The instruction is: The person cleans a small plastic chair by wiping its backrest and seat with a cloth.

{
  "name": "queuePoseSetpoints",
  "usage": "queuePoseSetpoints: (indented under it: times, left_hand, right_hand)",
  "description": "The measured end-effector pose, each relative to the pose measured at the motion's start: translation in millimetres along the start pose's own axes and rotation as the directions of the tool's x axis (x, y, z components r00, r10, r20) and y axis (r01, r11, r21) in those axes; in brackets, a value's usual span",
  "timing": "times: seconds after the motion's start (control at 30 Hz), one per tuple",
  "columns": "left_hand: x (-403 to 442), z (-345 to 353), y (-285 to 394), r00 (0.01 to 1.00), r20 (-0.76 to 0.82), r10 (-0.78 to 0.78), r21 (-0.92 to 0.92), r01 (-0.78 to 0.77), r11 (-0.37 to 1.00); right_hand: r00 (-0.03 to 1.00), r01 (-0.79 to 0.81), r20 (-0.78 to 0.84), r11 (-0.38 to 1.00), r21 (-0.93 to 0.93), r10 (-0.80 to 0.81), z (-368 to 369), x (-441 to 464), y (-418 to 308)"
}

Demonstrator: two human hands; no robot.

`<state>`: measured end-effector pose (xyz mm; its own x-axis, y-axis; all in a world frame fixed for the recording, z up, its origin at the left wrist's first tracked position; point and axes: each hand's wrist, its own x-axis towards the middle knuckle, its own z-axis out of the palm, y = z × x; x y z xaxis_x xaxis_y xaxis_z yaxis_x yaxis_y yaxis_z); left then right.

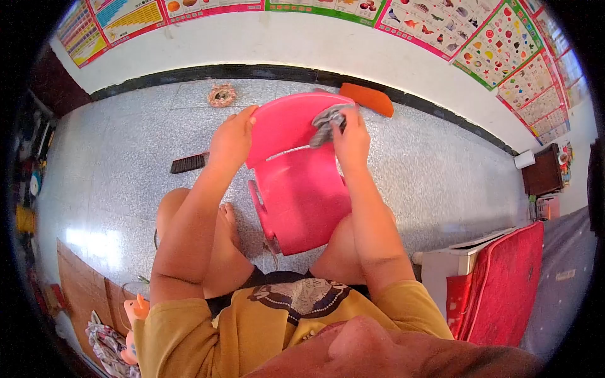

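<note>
A small pink plastic chair (299, 198) stands between my knees, its backrest at the far side and its seat toward me. My left hand (233, 140) is closed around the left edge of the backrest. In my right hand (353, 140) is a crumpled grey cloth (326, 128), pressed against the upper right part of the backrest. The right fingers are bent over the cloth, and some of them are hidden by it and by the hand.
On the speckled floor lie a dark-bristled brush (188, 164), a patterned ring (222, 95) and an orange piece (367, 99) by the wall. A brown board (85, 290) is at the left, a red folded mat (504, 283) at the right. Posters (501, 47) line the wall.
</note>
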<state>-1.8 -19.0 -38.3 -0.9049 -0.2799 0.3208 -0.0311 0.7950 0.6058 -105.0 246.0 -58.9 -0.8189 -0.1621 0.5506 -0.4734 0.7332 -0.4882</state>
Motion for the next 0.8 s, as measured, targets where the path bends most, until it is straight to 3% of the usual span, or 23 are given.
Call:
queuePoseSetpoints:
  times: [0.03, 0.13, 0.23, 0.37, 0.47, 0.57, 0.67, 0.7, 0.8]
  left_hand:
    - [-0.3, -0.5, 0.5, 1.0, 0.001, -0.003, 0.009, 0.003, 1.0]
    - [-1.2, 0.5, -0.7, 1.0, 0.005, -0.001, 0.022, 0.001, 1.0]
    - [0.4, 4.8, -2.8, 1.0, -0.001, 0.006, 0.002, -0.006, 1.0]
    - [0.2, 3.2, -0.7, 1.0, 0.017, -0.025, 0.015, 0.025, 1.0]
    - [0.7, 0.8, 0.8, 0.999, 0.024, -0.03, 0.028, 0.03, 0.999]
    - [0.0, -1.7, 3.9, 0.999, 0.016, -0.033, 0.035, 0.033, 0.999]
    - [-0.9, -5.8, 10.0, 0.997, 0.035, -0.067, 0.026, 0.066, 0.997]
    - [-0.3, -6.8, 11.8, 0.996, 0.047, -0.079, 0.02, 0.079, 0.997]
    - [0.6, 1.7, 3.7, 0.999, -0.004, -0.049, -0.027, 0.049, 0.998]
  right_hand:
    - [0.995, 0.053, -0.091, 0.998, 0.04, -0.049, -0.2, 3.0, -0.8]
    - [1.0, -0.013, -0.007, 0.999, 0.036, 0.013, 4.5, 5.2, 4.9]
    - [0.994, 0.045, 0.096, 0.999, -0.03, -0.042, 9.1, -1.0, 9.7]
    - [0.964, 0.023, 0.266, 0.993, -0.114, 0.008, 24.1, -13.0, 5.1]
    - [0.993, 0.043, 0.106, 0.998, 0.047, -0.047, 24.2, -14.8, 2.0]
    - [1.0, -0.013, 0.017, 0.991, 0.136, 0.011, 16.2, -3.1, -12.0]
    - [0.987, 0.124, -0.112, 0.989, 0.08, -0.115, 35.8, -4.0, -5.5]
    - [0.989, 0.137, -0.075, 0.984, 0.114, -0.129, 40.0, -8.1, -13.3]
    - [0.929, 0.367, -0.021, 0.917, 0.158, -0.369, 51.2, -25.3, -46.2]
